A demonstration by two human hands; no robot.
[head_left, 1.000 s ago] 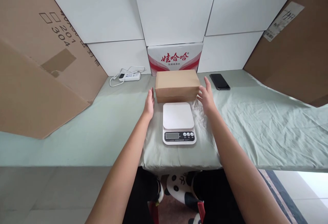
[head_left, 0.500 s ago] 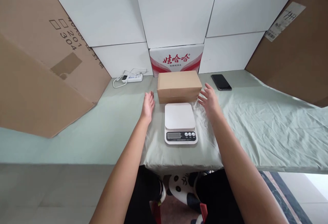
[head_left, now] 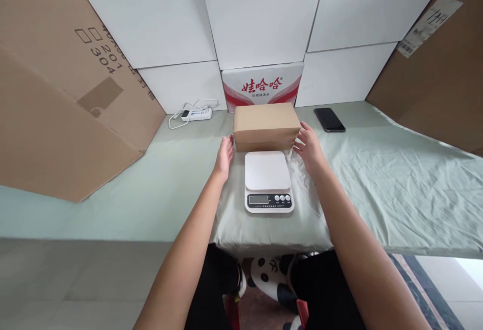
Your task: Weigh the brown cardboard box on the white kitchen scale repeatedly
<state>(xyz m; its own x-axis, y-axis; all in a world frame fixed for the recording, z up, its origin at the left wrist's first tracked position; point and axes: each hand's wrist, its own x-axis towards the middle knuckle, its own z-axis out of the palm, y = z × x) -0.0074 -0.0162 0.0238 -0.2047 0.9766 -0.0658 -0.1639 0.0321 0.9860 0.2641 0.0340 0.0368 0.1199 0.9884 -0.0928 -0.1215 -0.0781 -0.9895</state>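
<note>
Head view: cardboard box [head_left: 266, 125] lies lengthwise left-to-right between open hands.

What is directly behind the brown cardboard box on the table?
Behind the brown cardboard box stands a white carton with red lettering, under stacked white boxes. The carton's bottom edge is covered by the brown box, so contact between them cannot be seen.

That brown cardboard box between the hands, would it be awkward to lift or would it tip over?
The cardboard box is low and wide and lies flat on the cloth-covered table, so it is unlikely to tip. Its sides look straight, so it probably stays stiff. The left hand and right hand, open at its ends, could likely clamp it; its weight cannot be told.
</note>
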